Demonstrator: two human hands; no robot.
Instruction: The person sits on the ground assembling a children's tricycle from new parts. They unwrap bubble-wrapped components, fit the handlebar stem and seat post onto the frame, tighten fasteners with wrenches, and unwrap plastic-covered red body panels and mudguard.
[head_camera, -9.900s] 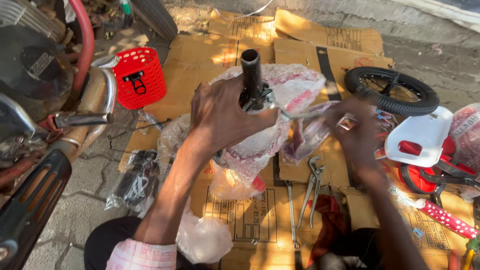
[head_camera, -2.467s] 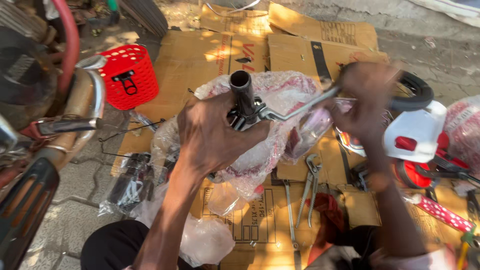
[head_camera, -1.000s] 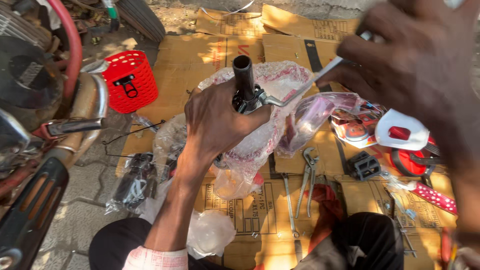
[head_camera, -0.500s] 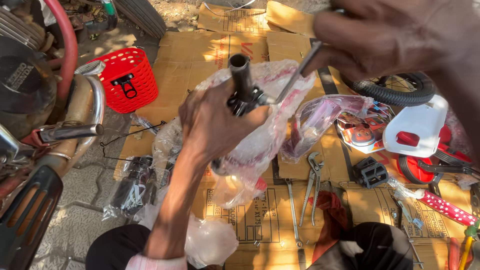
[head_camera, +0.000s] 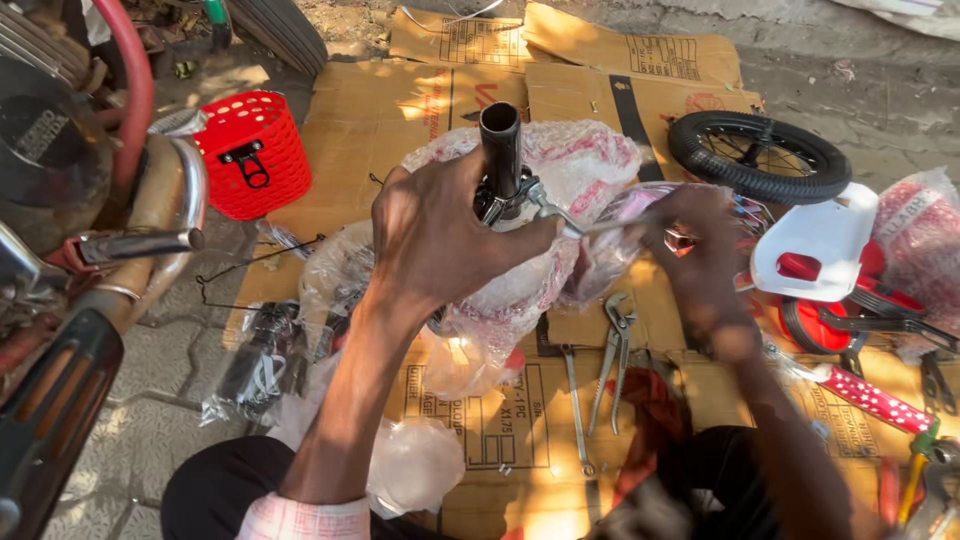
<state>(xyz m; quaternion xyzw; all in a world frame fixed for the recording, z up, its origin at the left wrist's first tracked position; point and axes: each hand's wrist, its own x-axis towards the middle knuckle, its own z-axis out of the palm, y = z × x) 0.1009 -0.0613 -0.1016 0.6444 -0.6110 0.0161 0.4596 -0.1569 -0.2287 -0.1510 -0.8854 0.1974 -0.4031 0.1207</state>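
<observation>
Head view, looking down over your lap at flattened cardboard (head_camera: 380, 110) on the ground. Your left hand (head_camera: 440, 235) was clenched around a plastic-wrapped bicycle frame (head_camera: 560, 190), just below a black tube (head_camera: 500, 145) that stood upright out of the wrapping, its long axis pointing up toward the camera. Your right hand (head_camera: 700, 245) was closed on the handle of a slim metal spanner (head_camera: 590, 225). The spanner lay nearly level, running from your right hand leftward to the fitting at the base of the tube, where its far end met the metal clamp. So the fitting sat to the left of your right grip, and right beside the fingers of your left hand, which was the nearer hand.

Room to swing the spanner looked open above and toward you. Away from you and to the right lay a small black wheel (head_camera: 760, 155) and a white plastic panel (head_camera: 820, 245), near your right wrist. Below the frame, on the cardboard, lay pliers (head_camera: 615, 340) and another thin spanner (head_camera: 575, 405). A red basket (head_camera: 255, 150) stood well apart to the left, beside a motorcycle (head_camera: 80, 250) that closed off that edge.
</observation>
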